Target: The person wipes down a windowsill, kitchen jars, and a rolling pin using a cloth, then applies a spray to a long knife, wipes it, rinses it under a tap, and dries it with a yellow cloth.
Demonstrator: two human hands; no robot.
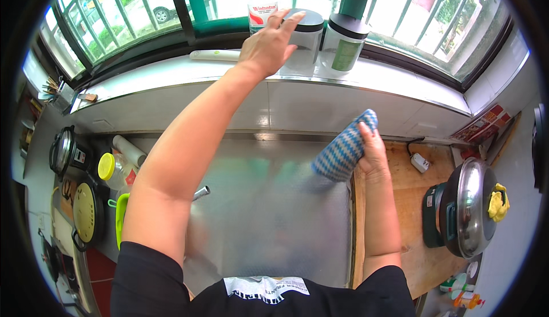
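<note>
A folded knitted cloth [341, 152] with blue, grey and pale zigzag stripes hangs from my right hand [374, 147]. My thumb lies across it, above the right edge of the metal worktop [274, 214]. My left hand [268, 47] reaches up to the windowsill with its fingers apart. Its fingertips overlap the dark lid of a clear jar [305, 44]; whether they touch it is unclear. Partly behind this hand stands a clear plastic Wahaha bottle [261, 10]. A second dark-lidded jar [345, 44], with a green label, stands to the right.
A pale roll [214, 55] lies on the white sill [163, 74]. On the wooden board [411, 218] at right are a lidded electric pot [467, 210] and a white plug [419, 162]. At left are a pressure cooker [68, 154], a yellow-lidded jar [113, 171] and a green container [122, 218].
</note>
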